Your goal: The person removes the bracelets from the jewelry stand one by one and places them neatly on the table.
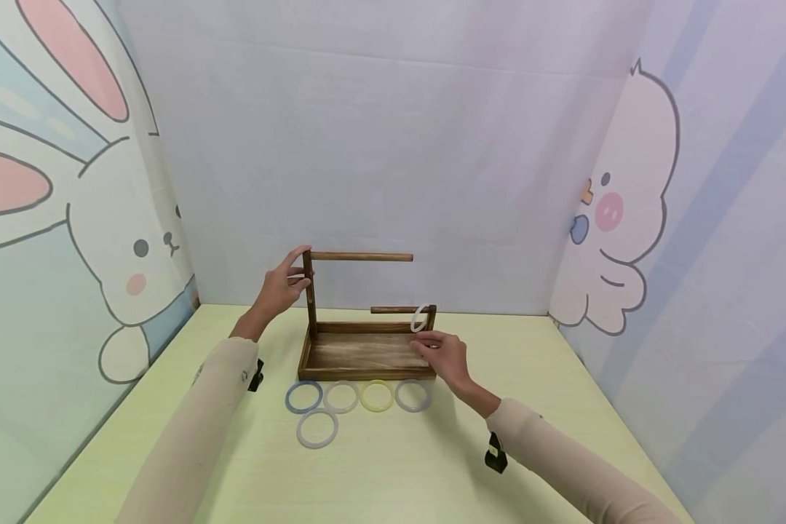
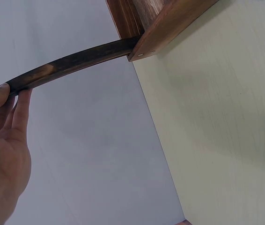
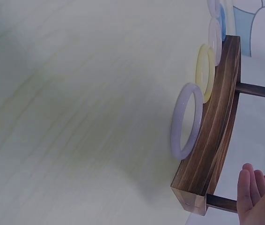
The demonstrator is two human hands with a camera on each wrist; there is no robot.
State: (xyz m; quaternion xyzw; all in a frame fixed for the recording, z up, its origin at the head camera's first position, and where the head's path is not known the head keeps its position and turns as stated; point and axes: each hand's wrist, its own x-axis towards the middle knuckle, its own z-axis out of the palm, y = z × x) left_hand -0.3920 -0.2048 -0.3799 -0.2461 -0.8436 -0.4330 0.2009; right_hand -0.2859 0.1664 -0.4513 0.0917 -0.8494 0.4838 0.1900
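Observation:
A dark wooden stand (image 1: 367,375) with a tray base has a tall post with an upper bar (image 1: 360,256) on the left and a short post with a lower bar (image 1: 389,310) on the right. My left hand (image 1: 280,290) grips the tall post (image 2: 76,62) near its top, thumb on one side and fingers on the other. A whitish bangle (image 1: 415,320) hangs round the lower bar near the short post. Just below it is my right hand (image 1: 447,358), its fingers extended and thumb apart in the right wrist view, holding nothing visible.
In front of the stand lie a blue bangle (image 1: 304,397), a yellow bangle (image 3: 199,75), a lilac bangle (image 3: 175,126) and two pale bangles, one nearer me (image 1: 317,428). The light yellow table (image 1: 393,480) meets printed cloth walls (image 1: 393,160) at the back and sides.

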